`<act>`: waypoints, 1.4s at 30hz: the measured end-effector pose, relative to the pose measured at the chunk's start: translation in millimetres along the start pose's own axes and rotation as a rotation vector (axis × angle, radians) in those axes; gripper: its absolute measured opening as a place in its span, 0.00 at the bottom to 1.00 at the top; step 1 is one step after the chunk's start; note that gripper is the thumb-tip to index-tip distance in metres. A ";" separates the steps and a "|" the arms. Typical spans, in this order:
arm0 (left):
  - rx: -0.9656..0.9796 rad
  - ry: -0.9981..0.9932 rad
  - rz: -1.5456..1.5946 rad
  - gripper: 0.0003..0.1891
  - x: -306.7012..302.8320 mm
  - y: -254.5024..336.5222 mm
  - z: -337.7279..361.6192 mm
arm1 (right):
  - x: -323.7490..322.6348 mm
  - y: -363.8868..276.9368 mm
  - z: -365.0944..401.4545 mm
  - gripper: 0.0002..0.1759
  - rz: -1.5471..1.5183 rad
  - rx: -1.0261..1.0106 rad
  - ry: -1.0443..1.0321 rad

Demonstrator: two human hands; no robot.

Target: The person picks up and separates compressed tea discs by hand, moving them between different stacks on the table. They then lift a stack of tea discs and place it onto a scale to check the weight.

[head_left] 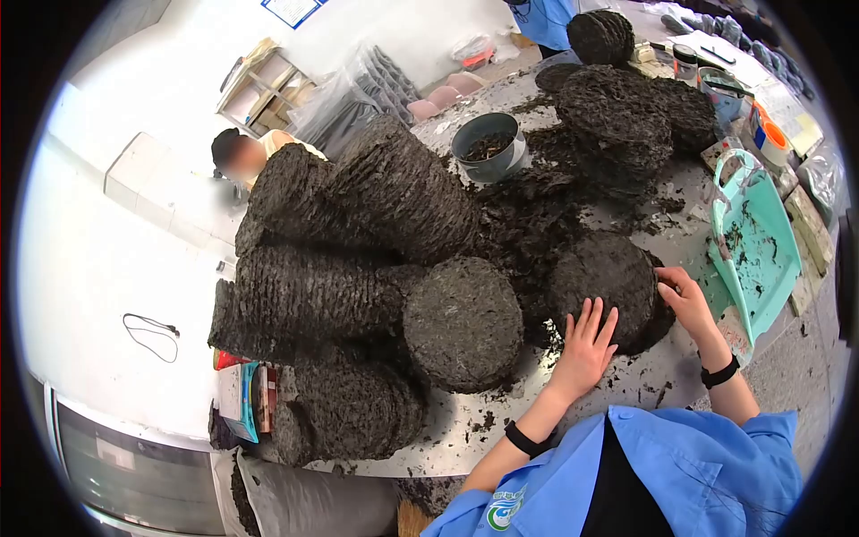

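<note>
A round dark disc of pressed, leafy-looking material lies on a stack in front of me. My left hand rests on its near edge, palm down, fingers spread. At the disc's right side, my right hand touches the rim with bent fingers; whether it grips an edge is hard to make out. Left of my left hand, another round disc faces up at the end of a stack. Loose dark flakes lie behind the discs.
Long stacks of discs fill the table's left side, with more stacks at the back. A grey bowl stands behind. On the right are a turquoise dustpan and orange tape. Two other people are partly visible beyond the table.
</note>
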State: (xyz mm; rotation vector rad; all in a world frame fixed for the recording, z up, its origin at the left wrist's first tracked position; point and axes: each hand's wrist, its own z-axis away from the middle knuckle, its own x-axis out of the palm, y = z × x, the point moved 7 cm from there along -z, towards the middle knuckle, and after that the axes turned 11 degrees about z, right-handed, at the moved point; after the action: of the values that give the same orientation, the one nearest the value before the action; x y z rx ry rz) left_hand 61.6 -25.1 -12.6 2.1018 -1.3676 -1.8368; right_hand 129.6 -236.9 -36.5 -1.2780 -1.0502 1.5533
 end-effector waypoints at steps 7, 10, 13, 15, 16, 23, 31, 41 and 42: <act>-0.066 0.079 0.061 0.39 -10.0 9.8 -5.7 | 16.9 -16.8 6.5 0.17 -0.122 0.032 -0.125; -0.064 0.197 0.075 0.41 -26.3 19.6 -12.5 | 27.8 -30.4 11.8 0.21 -0.261 -0.019 -0.206; -0.027 0.220 0.105 0.40 -27.6 16.0 -13.6 | 38.9 -28.9 11.9 0.24 -0.397 -0.009 -0.260; -0.055 0.189 0.126 0.37 -27.8 15.1 -10.8 | 45.1 -23.0 9.0 0.26 -0.518 0.059 -0.249; -0.084 0.184 0.128 0.36 -30.8 14.1 -8.8 | 48.2 -24.8 9.5 0.26 -0.518 0.058 -0.253; -0.331 1.118 0.392 0.22 -156.7 -24.2 55.1 | 20.3 8.6 8.2 0.30 -0.719 0.213 -0.023; -0.396 1.432 1.389 0.27 -166.5 -71.1 107.2 | 18.5 -28.8 -4.5 0.29 -0.930 0.087 -0.105; -0.431 1.221 1.663 0.26 -124.8 -55.8 60.6 | 96.0 -209.9 66.6 0.27 0.574 -1.089 -0.060; -0.415 1.218 1.672 0.26 -122.8 -59.0 61.6 | 88.6 -201.0 61.7 0.28 0.508 -1.005 0.007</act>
State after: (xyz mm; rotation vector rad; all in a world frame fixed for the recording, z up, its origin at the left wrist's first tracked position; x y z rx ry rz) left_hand 55.9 117.1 33.2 0.7080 -1.2527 -0.0347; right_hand 77.2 -99.5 137.9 -2.3630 -1.6889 1.3641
